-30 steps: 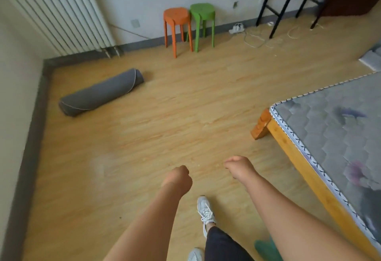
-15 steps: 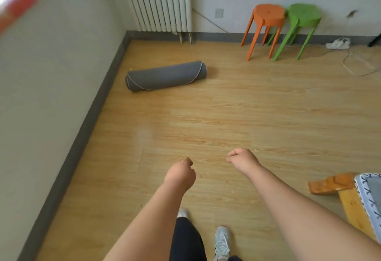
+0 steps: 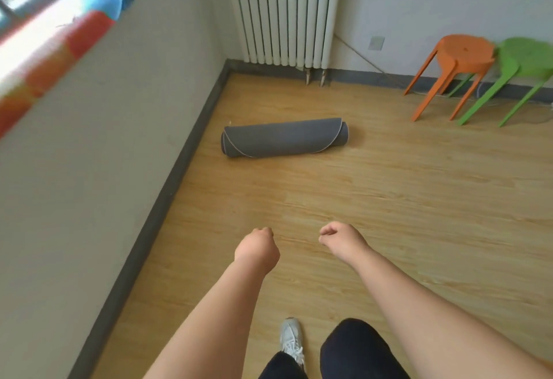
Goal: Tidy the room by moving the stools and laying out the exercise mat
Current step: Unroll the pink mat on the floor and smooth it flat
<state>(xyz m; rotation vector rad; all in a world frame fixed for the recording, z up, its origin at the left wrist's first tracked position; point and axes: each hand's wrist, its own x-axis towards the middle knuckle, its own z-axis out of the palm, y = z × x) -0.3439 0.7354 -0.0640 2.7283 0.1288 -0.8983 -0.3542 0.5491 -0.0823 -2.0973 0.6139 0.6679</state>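
The exercise mat (image 3: 284,137), grey with a pale edge trim, lies rolled up on the wooden floor (image 3: 389,199), close to the dark baseboard (image 3: 167,193) of the left wall and in front of the white radiator (image 3: 284,10). It lies crosswise, well ahead of both hands, and nothing touches it.

To its right, against the far wall, the orange stool (image 3: 463,49) and the green stool (image 3: 526,55) stand upright side by side, their seats touching or nearly so.

The left hand (image 3: 257,247) and the right hand (image 3: 341,239) are held out over bare floor, near each other. The fingers (image 3: 263,230) of the left are curled into a fist and hold nothing. The right hand's fingers (image 3: 327,232) are curled in the same way, also holding nothing.

Below the forearms are dark trouser legs and one white shoe (image 3: 291,338) on the floor.
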